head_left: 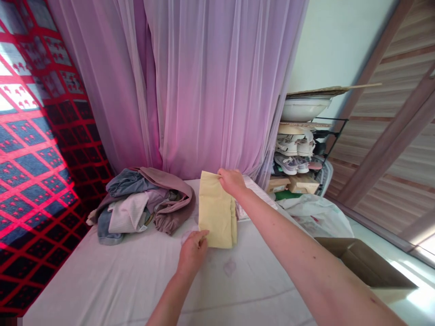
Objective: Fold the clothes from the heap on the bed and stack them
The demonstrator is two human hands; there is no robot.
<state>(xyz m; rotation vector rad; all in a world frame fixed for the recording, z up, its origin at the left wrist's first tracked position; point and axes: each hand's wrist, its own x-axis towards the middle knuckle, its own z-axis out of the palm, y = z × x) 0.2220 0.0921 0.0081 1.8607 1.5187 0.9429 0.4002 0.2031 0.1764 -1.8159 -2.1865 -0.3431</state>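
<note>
Where a sheer lilac-pink curtain (204,81) falls in long folds across the back, a broad surface draped in a white sheet (102,285) is spread beneath it. A red-and-navy patterned textile (37,181) is hung to the left of the curtain. To the right, a black wire rack (335,136) is stacked with pale sneakers (288,154) and a white ceramic basin (302,108). A brown cardboard box (367,260) is seen at the lower right, just beyond a crumpled white plastic bag (316,217).

On the sheet, a heap of grey, mauve and white garments (142,203) is piled left of centre. A flat rectangular pale yellow folded cloth (215,210) is held upright-looking on the sheet, just beside that heap, with a white printed packet (254,197) partly hidden behind it. Its top corner is pinched between the thumb and fingers of the right hand (231,182). The left hand (193,251) is laid palm-down at the cloth's lower left edge, its fingers close together and touching the fabric; whether any fabric is gripped cannot be told. A faint mauve stain (229,267) is marked on the sheet below.
</note>
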